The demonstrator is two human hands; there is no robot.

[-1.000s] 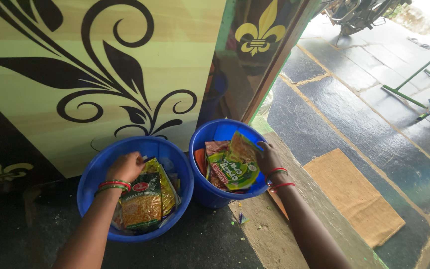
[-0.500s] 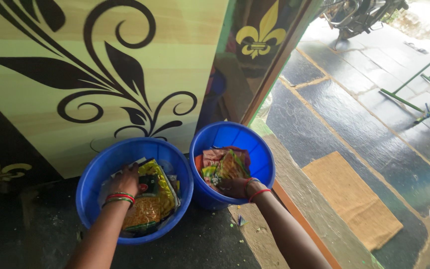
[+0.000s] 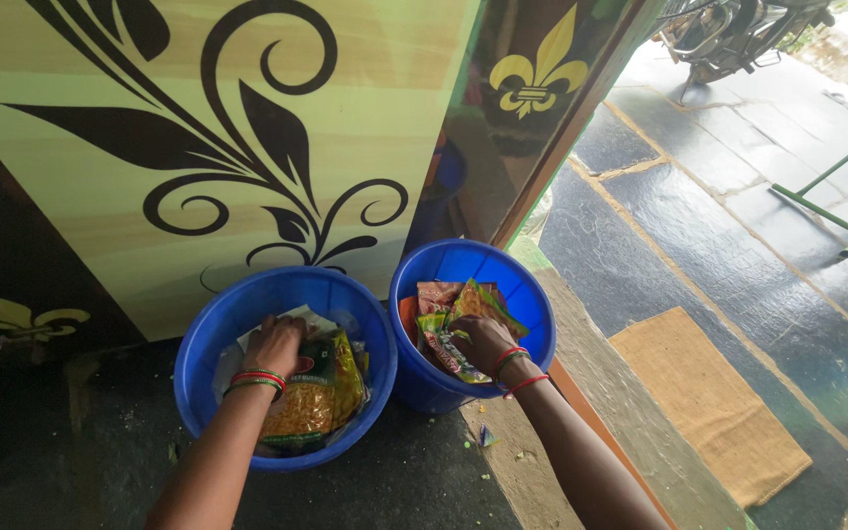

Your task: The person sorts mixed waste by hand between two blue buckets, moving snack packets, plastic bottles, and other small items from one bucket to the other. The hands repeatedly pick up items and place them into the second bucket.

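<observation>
Two round blue plastic tubs are standing side by side on the dark floor (image 3: 414, 471), their rims nearly touching, at the foot of a pale wooden panel (image 3: 149, 147) painted with black leaf scrolls.

The left hand (image 3: 275, 345) is reaching down into the left blue tub (image 3: 210, 324), its fingers curled together over the top edge of a green and yellow snack packet (image 3: 311, 397) that is lying flat on the pile of packets inside. The wrist is wearing red and green bangles (image 3: 255, 380). Whether the fingers are actually pinching the packet or only pressing on it, the view is not showing clearly.

The right hand (image 3: 485, 339) is sitting inside the right blue tub (image 3: 522, 285), near its front wall, with the fingers closed on a bunch of green and red snack packets (image 3: 449, 339) that are standing tilted among brown packets (image 3: 436, 291) toward the tub's back. Red bangles (image 3: 517, 368) are circling this wrist.

To the right of the tubs a concrete step edge (image 3: 532, 461) is running diagonally, and beyond it a tan woven doormat (image 3: 709, 402) is lying on the wet dark stone paving (image 3: 679, 226). Green metal bars (image 3: 826, 191) are resting farther out on the paving.
</observation>
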